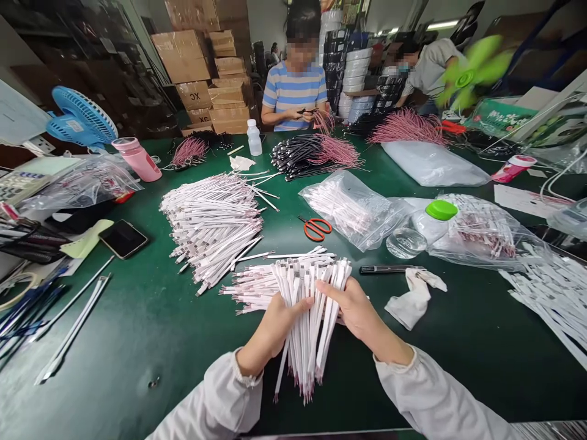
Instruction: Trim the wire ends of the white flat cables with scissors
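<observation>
running fore-and-aft, held white cables (306,333), wire ends (306,393) nearest

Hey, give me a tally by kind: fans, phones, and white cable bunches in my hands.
Fans: 2 (blue fan, green fan)
Phone: 1
White cable bunch, in left hand and right hand: 1
Total: 4

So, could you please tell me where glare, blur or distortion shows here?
Head view: pale glare on the glossy green tabletop at lower left; blur on the bright-green fan; stretching towards the edges; the held flat white cables fairly sharp.
</observation>
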The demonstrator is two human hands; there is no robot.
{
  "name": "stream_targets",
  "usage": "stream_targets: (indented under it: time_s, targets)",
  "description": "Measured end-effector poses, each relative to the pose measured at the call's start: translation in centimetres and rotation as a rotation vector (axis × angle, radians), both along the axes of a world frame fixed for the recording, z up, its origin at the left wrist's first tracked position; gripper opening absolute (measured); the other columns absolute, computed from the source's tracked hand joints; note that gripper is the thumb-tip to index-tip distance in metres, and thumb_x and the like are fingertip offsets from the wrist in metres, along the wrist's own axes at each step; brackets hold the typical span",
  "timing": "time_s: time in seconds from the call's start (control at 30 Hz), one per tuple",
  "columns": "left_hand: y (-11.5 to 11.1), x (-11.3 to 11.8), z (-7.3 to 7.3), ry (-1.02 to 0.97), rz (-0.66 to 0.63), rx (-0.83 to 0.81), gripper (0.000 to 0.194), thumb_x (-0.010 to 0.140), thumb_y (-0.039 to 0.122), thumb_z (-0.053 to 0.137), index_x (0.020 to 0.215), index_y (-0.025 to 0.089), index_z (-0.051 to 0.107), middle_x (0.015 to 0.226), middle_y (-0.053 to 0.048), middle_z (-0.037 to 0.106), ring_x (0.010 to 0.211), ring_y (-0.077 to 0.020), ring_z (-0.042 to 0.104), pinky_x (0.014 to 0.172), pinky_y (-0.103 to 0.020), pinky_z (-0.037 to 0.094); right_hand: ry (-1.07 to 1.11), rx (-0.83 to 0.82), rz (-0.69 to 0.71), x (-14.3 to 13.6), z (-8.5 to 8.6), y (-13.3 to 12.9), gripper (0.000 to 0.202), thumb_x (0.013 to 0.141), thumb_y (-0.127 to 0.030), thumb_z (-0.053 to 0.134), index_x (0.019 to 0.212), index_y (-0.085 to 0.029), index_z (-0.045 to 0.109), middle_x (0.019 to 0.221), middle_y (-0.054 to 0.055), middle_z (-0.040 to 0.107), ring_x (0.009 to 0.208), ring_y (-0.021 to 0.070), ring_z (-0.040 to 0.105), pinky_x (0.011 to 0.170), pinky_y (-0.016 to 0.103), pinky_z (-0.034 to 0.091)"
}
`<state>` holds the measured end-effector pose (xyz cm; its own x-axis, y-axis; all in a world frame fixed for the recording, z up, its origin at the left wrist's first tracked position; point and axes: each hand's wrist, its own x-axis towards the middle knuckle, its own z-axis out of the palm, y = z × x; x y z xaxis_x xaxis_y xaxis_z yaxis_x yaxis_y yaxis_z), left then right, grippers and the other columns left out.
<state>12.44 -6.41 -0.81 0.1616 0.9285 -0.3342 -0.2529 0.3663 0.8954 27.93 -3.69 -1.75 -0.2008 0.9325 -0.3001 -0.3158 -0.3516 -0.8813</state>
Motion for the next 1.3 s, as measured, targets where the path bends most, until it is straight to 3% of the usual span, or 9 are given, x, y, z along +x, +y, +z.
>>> stream_targets:
  time_s: [0.1,0.17,0.27,0.4,0.67,0.77,0.93,1.13,1.3]
  targets:
    - [0.1,-0.1,0.0,0.016,0.019,-0.007,0.057,0.072,0.037,0.081,0.121,0.015,0.063,0.131,-0.013,0.066,0.122,-0.0344,0.060,0.103,-0.045,0.048,-0.051,0.035,-0.094,-0.3,-0.6,-0.1,0.042,0.069,-0.049,0.082,0.096,-0.020,0.069,0.090,0.004,0.071,0.085,0.0238,0.066,0.073,0.035,0.054]
    - [0.2,-0.1,0.0,0.029,0.028,0.001,0.052,0.071,0.037,0.082,0.114,0.015,0.065,0.130,-0.013,0.066,0.121,-0.0347,0.060,0.102,-0.044,0.049,-0.031,-0.037,-0.151,-0.4,-0.7,-0.1,0.040,0.067,-0.052,0.082,0.087,-0.021,0.065,0.079,0.001,0.066,0.073,0.0204,0.064,0.064,0.034,0.054]
    - [0.2,0.0,-0.1,0.042,0.027,0.014,0.045,0.069,0.038,0.083,0.104,0.014,0.066,0.128,-0.014,0.067,0.119,-0.0346,0.062,0.101,-0.043,0.049,0.070,-0.110,-0.049,-0.4,-0.4,-0.1,0.039,0.065,-0.050,0.084,0.078,-0.021,0.062,0.068,-0.002,0.060,0.059,0.0149,0.057,0.056,0.030,0.051]
    - [0.3,0.0,-0.3,0.044,0.027,0.030,0.054,0.065,0.037,0.085,0.110,0.014,0.065,0.123,-0.014,0.069,0.115,-0.0331,0.063,0.098,-0.041,0.049,0.106,-0.061,0.124,-0.3,0.3,-0.1,0.041,0.061,-0.042,0.088,0.087,-0.018,0.068,0.074,0.000,0.066,0.064,0.0148,0.060,0.066,0.031,0.052]
    - [0.4,-0.1,-0.8,0.096,0.009,0.082,0.044,0.064,0.040,0.086,0.094,0.013,0.070,0.097,-0.009,0.074,0.094,-0.0265,0.067,0.091,-0.037,0.049,0.109,-0.034,0.114,-0.5,0.1,-0.3,0.036,0.063,-0.040,0.088,0.085,-0.017,0.072,0.073,0.000,0.068,0.065,0.0134,0.060,0.067,0.029,0.051]
    - [0.3,-0.1,-0.8,0.056,-0.017,0.100,0.047,0.064,0.038,0.086,0.101,0.015,0.069,0.101,-0.008,0.073,0.093,-0.0246,0.066,0.089,-0.035,0.050,0.139,-0.104,0.132,-0.5,0.2,-0.4,0.040,0.060,-0.040,0.089,0.088,-0.016,0.073,0.078,0.002,0.069,0.065,0.0146,0.062,0.064,0.030,0.053]
    - [0.3,-0.9,-0.2,0.079,-0.191,0.022,0.041,0.067,0.043,0.083,0.091,0.014,0.068,0.078,-0.003,0.070,0.077,-0.0209,0.065,0.079,-0.034,0.051,0.100,-0.085,0.087,-0.6,0.3,-0.4,0.041,0.061,-0.044,0.087,0.087,-0.019,0.068,0.071,-0.001,0.067,0.057,0.0178,0.061,0.060,0.036,0.053]
    - [0.8,-1.6,0.6,0.048,-0.130,-0.080,0.047,0.062,0.038,0.087,0.100,0.014,0.070,0.098,-0.009,0.075,0.095,-0.0282,0.069,0.089,-0.038,0.051,-0.069,0.105,-0.073,-0.3,-0.4,-0.3,0.035,0.068,-0.044,0.084,0.089,-0.018,0.072,0.094,0.005,0.073,0.090,0.0245,0.065,0.086,0.038,0.050]
    - [0.6,-0.8,0.8,-0.054,-0.044,-0.064,0.053,0.062,0.036,0.088,0.106,0.012,0.069,0.104,-0.013,0.075,0.096,-0.0302,0.071,0.091,-0.040,0.052,0.049,0.031,-0.107,-0.4,-0.1,-0.4,0.031,0.072,-0.048,0.079,0.084,-0.022,0.068,0.081,0.002,0.068,0.077,0.0200,0.062,0.078,0.035,0.050]
